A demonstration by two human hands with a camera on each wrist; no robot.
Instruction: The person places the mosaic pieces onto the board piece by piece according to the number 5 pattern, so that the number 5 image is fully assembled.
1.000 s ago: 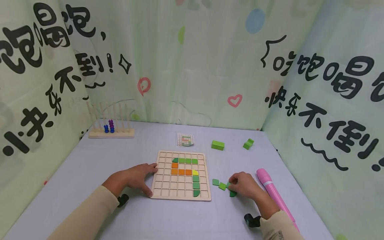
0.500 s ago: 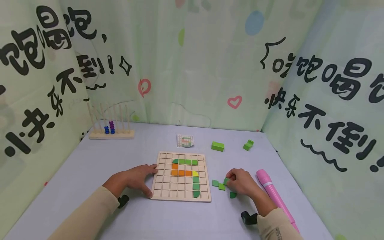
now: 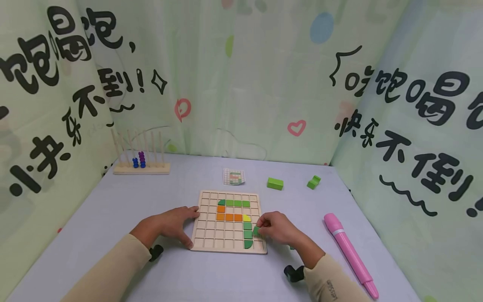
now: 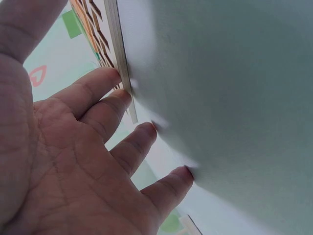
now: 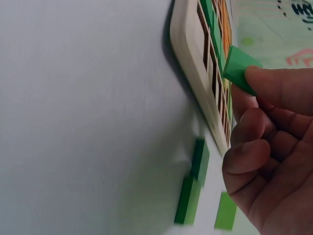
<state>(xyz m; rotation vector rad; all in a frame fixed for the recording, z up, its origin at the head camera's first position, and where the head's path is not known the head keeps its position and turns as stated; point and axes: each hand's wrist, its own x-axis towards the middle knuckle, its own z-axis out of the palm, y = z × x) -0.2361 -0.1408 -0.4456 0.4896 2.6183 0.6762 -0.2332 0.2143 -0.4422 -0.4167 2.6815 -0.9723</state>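
A wooden grid board [image 3: 211, 235] lies mid-table, holding a path of green, orange and yellow tiles [image 3: 229, 217]. My left hand [image 3: 167, 224] rests spread at its left side; in the left wrist view two straight fingertips touch the board's edge [image 4: 122, 54]. My right hand [image 3: 279, 228] pinches a green square tile [image 5: 239, 68] between thumb and forefinger, just over the board's right side. Below that hand in the right wrist view, loose green tiles [image 5: 187, 200] lie on the table beside the board; the head view mostly hides them.
A small pattern card [image 3: 234, 176] lies behind the board. Green blocks [image 3: 275, 183] sit at the back right, with more green blocks [image 3: 314, 182] beyond. At right lies a pink pen-shaped stick [image 3: 351, 251]. A peg abacus [image 3: 141, 168] stands at the back left.
My right hand has lifted a green tile from the loose group and carried it left to the board's right side. The left hand stays at the board's left edge.
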